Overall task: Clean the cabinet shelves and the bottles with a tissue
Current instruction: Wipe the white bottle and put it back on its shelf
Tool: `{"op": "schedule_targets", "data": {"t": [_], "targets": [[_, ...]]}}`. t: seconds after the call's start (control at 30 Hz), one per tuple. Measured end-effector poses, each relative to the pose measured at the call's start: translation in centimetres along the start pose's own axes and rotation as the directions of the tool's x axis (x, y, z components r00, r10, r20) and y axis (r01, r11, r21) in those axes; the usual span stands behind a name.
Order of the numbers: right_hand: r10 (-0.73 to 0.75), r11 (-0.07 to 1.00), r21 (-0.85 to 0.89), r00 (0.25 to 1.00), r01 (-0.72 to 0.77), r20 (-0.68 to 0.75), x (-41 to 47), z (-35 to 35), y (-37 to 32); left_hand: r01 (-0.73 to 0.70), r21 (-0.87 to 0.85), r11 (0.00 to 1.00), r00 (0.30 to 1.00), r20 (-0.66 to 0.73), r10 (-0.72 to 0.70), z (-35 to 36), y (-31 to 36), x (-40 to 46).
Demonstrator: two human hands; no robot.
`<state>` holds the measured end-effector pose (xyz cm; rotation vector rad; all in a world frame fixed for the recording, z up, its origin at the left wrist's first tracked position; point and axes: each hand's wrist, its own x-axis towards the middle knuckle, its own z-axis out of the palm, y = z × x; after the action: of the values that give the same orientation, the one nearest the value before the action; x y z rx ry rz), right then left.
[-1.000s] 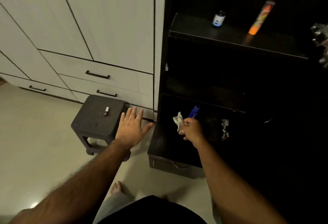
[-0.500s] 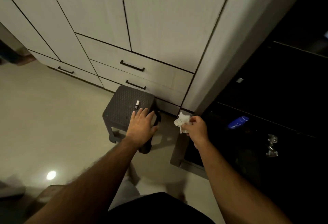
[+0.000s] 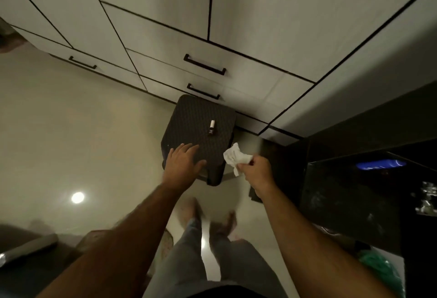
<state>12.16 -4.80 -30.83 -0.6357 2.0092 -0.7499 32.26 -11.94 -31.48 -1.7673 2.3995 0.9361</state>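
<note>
My right hand (image 3: 256, 169) pinches a crumpled white tissue (image 3: 235, 157) in the air just right of a dark stool (image 3: 201, 118). My left hand (image 3: 183, 164) lies flat with spread fingers on the stool's near left corner. A small bottle with a white cap (image 3: 211, 128) lies on the stool top, beyond both hands. At the right stands the dark open cabinet (image 3: 350, 193). A blue bottle (image 3: 380, 164) lies on its side on the low shelf there, well right of my right hand.
White cupboards and drawers with black handles (image 3: 204, 65) run behind the stool. The pale floor (image 3: 82, 132) stretches to the left. My legs and feet (image 3: 208, 224) are below. A metal hinge (image 3: 426, 199) glints inside the cabinet at the right edge; something green (image 3: 378, 271) sits bottom right.
The view has swung left and down, away from the cabinet. My right hand with the tissue has come out of the cabinet towards the stool. My left hand has stayed over the stool's near corner.
</note>
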Motion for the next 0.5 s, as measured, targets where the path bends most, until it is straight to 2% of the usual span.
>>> {"op": "schedule_targets", "data": {"t": [0.17, 0.33, 0.5], "targets": [[0.012, 0.999, -0.037, 0.998, -0.010, 0.055, 3.4, 5.1, 0.7, 0.120, -0.266, 0.957, 0.992, 0.058, -0.109, 2.5, -2.6, 2.3], [0.038, 0.999, -0.041, 0.995, -0.034, 0.091, 7.9, 10.3, 1.4, 0.155, -0.440, 0.884, 0.986, 0.130, -0.108, 4.9, -4.8, 7.4], [0.032, 0.999, -0.030, 0.995, -0.030, 0.096, 12.7, 14.8, 2.5, 0.246, -0.568, 0.785, 0.969, 0.160, -0.188, 7.4, -7.7, 13.2]]}}
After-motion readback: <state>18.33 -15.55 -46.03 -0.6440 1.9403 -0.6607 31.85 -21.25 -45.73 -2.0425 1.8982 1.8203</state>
